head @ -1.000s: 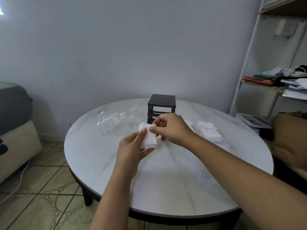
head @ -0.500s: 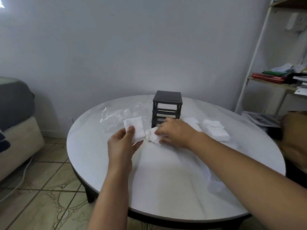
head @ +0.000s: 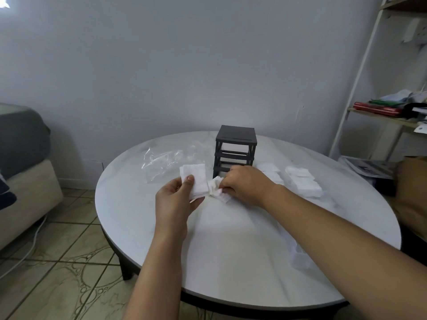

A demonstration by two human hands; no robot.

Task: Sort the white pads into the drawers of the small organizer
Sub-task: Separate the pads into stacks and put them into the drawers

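Left hand (head: pixel 175 199) grips pad stack (head: pixel 194 180); right hand (head: pixel 245 183) pinches crumpled pad (head: pixel 216 191).

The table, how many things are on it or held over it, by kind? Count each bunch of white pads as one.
Bunches of white pads: 4, namely left hand's, right hand's, a stack, another stack
Black organizer: 1
Clear plastic bag: 1
Total: 6

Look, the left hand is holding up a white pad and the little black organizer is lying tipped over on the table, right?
Not quite. The left hand does hold a white pad, but the head view shows the black organizer standing upright on the table, not tipped over.
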